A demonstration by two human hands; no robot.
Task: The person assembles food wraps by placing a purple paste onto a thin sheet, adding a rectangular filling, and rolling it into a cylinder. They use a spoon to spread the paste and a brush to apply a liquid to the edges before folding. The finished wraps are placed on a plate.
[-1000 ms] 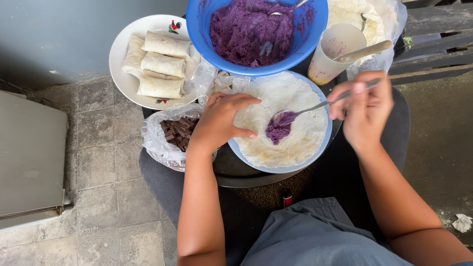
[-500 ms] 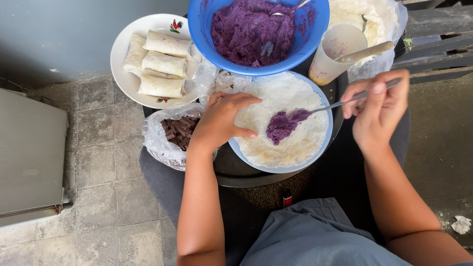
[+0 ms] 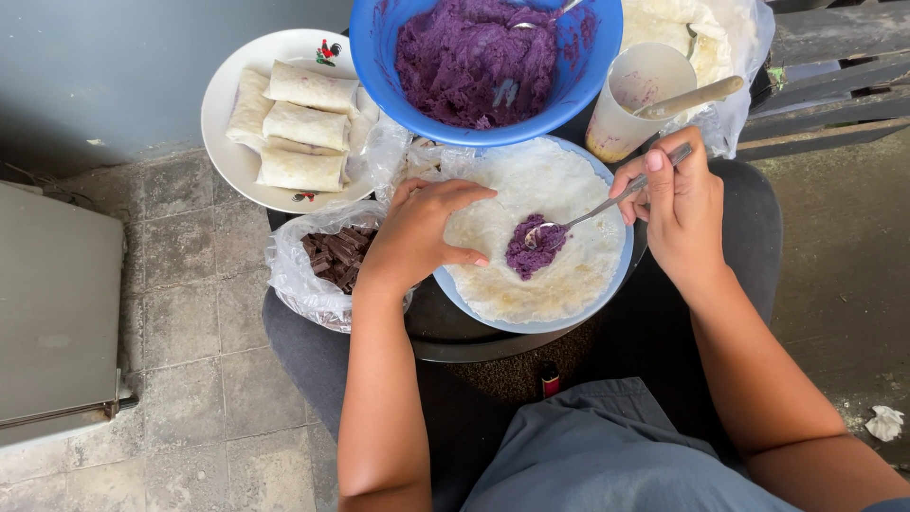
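A thin pale wrapper (image 3: 559, 204) lies flat on a light blue plate (image 3: 531, 325) with a dab of purple mash (image 3: 533, 248) in its middle. My right hand (image 3: 675, 204) grips a metal spoon (image 3: 607, 201), its bowl pressed into the mash. My left hand (image 3: 419, 232) rests on the wrapper's left edge, fingers curled over the plate rim. Behind the plate stands a blue bowl (image 3: 389, 38) full of purple mash.
A white plate (image 3: 223, 104) with several rolled wrappers sits at the back left. A plastic bag of dark chocolate pieces (image 3: 336, 256) lies beside my left hand. A plastic cup (image 3: 635, 95) with a utensil and a bag of wrappers (image 3: 706, 43) stand at the back right.
My right hand has swung the spoon down and left, spreading the mash on the wrapper. My left hand stayed on the wrapper's edge.
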